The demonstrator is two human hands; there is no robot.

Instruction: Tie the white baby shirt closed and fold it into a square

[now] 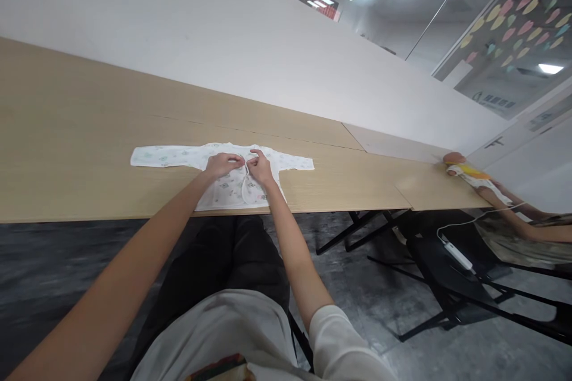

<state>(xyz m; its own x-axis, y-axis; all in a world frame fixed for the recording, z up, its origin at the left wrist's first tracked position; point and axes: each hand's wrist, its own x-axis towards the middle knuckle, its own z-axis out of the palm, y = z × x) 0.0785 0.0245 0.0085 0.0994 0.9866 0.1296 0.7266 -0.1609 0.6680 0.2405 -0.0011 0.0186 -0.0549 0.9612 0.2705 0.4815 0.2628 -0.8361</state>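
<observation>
A small white baby shirt [223,192] with a faint pastel print lies flat on the wooden table, its long sleeves stretched out to both sides. Over the upper part of its front opening, my left hand [224,164] has thumb and fingertips pinched together at the cloth. Close beside it, my right hand [260,168] pinches the other side of the opening, index finger bent. A curved front edge runs down from between the hands to the hem. The fingertips cover whatever fastening may be there.
The pale wooden table [357,181] runs along a white partition [179,30]. At the far right, another person's arms [513,217] reach to a doll [467,172] in yellow and white clothing. A black folding chair [451,262] holds a white power strip [458,256] with a cable.
</observation>
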